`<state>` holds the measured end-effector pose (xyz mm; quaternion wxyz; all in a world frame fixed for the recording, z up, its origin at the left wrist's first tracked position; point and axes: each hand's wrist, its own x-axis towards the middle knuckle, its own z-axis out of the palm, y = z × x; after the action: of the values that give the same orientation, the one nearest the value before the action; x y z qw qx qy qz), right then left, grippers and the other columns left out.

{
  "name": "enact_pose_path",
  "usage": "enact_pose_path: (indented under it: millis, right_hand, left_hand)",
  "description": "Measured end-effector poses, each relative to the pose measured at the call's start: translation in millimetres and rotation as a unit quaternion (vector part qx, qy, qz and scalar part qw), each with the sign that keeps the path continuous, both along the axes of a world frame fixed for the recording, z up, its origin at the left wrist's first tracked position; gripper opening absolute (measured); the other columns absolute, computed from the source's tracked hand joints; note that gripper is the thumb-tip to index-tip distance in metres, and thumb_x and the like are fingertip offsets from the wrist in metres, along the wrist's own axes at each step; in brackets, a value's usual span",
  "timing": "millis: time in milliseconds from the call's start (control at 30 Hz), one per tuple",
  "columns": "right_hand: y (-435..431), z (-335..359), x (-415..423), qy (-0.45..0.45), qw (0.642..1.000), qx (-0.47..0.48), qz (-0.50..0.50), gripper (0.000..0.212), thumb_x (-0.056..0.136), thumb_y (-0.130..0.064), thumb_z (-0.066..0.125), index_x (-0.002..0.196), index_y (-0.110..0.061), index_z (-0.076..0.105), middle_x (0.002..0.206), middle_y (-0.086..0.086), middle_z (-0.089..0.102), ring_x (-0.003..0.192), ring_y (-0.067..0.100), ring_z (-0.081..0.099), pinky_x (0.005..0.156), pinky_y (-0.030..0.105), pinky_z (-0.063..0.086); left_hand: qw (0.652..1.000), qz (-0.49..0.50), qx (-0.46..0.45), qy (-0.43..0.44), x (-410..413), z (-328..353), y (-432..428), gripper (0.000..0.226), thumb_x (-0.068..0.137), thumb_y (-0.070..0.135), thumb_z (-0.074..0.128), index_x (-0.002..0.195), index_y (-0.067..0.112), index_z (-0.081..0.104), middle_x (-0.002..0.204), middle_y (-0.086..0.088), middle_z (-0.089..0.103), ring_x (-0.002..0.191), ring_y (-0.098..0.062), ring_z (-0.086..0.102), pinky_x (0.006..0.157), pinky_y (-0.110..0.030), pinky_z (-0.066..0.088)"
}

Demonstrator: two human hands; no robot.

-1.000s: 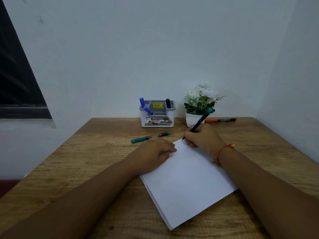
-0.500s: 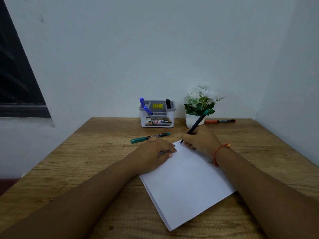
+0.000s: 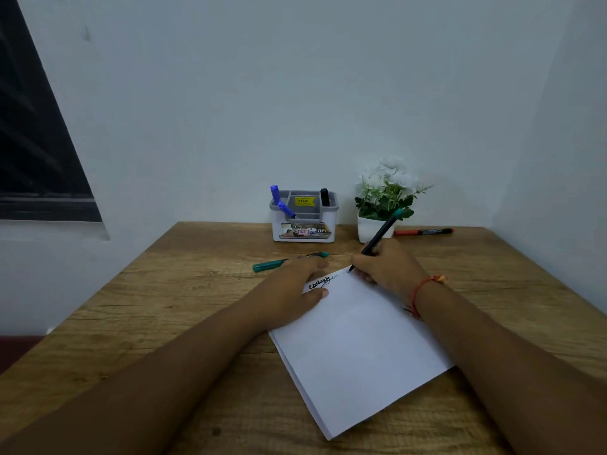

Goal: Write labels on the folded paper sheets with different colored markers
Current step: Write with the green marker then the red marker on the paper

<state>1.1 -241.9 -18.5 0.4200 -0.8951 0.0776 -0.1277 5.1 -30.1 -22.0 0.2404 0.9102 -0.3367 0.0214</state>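
One black label point(image 3: 319, 282) now shows left of the marker point(image 3: 381, 233).

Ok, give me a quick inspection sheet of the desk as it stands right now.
Surface: wooden table.
Job's things: folded paper lying flat, writing at its far edge; marker tip at that edge; green marker and red marker lying loose.
Clutter: box holding blue markers; potted plant.
Hands: left hand presses the paper; right hand grips the marker.
Cables: nothing seen.
Surroundings: white wall, dark window at left.
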Motion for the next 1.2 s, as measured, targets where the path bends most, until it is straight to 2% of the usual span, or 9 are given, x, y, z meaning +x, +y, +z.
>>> enact_pose_path:
  millis: [267,433,600,1000,1133,1200]
  right_hand:
    - [-1.6,-2.5,0.7,-0.004,1.0,0.018,0.004,0.018,0.084,-0.022,0.067,0.071,-0.009,0.071,0.059,-0.001,0.068,0.053,0.008,0.062,0.062,0.03,0.055]
    - [-1.7,-3.2,2.6,-0.008,1.0,0.016,-0.004,0.017,0.083,-0.021,0.067,0.073,-0.008,0.072,0.06,0.002,0.069,0.057,0.012,0.064,0.069,0.036,0.059]
    - [-2.9,-3.7,3.0,-0.001,1.0,0.027,-0.006,0.017,0.082,-0.022,0.069,0.074,-0.008,0.073,0.063,0.003,0.071,0.06,0.013,0.066,0.074,0.041,0.061]
    - [0.3,-1.3,0.5,-0.004,1.0,0.015,-0.021,0.019,0.081,-0.023,0.067,0.076,-0.005,0.073,0.063,0.005,0.071,0.06,0.014,0.066,0.072,0.038,0.06]
    - [-0.4,-0.1,-0.2,-0.002,0.999,0.035,-0.03,0.023,0.081,-0.021,0.067,0.061,-0.011,0.068,0.055,0.001,0.068,0.052,0.009,0.061,0.064,0.03,0.054]
    - [0.1,-0.4,-0.6,-0.004,0.999,0.036,-0.034,0.023,0.08,-0.021,0.067,0.059,-0.011,0.068,0.055,0.002,0.068,0.052,0.009,0.06,0.065,0.031,0.055]
  left_hand:
    - [1.0,-0.025,0.012,0.006,0.2,0.3,2.6,0.034,0.098,0.031,0.053,0.131,0.026,0.058,0.139,0.011,0.054,0.125,-0.006,0.049,0.096,-0.015,0.033]
    - [1.0,-0.026,0.014,0.009,1.3,-0.3,3.1,0.034,0.098,0.032,0.053,0.131,0.027,0.059,0.141,0.012,0.052,0.127,-0.007,0.048,0.1,-0.018,0.035]
    - [0.999,-0.026,0.015,0.012,1.6,0.8,2.0,0.033,0.098,0.032,0.053,0.13,0.027,0.059,0.142,0.012,0.052,0.126,-0.006,0.048,0.098,-0.016,0.034]
    - [0.999,-0.024,0.019,0.022,1.9,0.7,2.0,0.034,0.098,0.032,0.053,0.131,0.028,0.059,0.143,0.013,0.05,0.127,-0.005,0.046,0.096,-0.014,0.031]
    - [0.999,-0.026,0.019,0.022,2.1,0.8,2.8,0.034,0.098,0.032,0.053,0.131,0.027,0.059,0.143,0.013,0.05,0.127,-0.005,0.046,0.097,-0.014,0.031]
    - [0.999,-0.026,0.015,0.02,2.4,0.2,2.8,0.033,0.098,0.032,0.053,0.13,0.027,0.06,0.143,0.013,0.051,0.126,-0.004,0.047,0.096,-0.012,0.031]
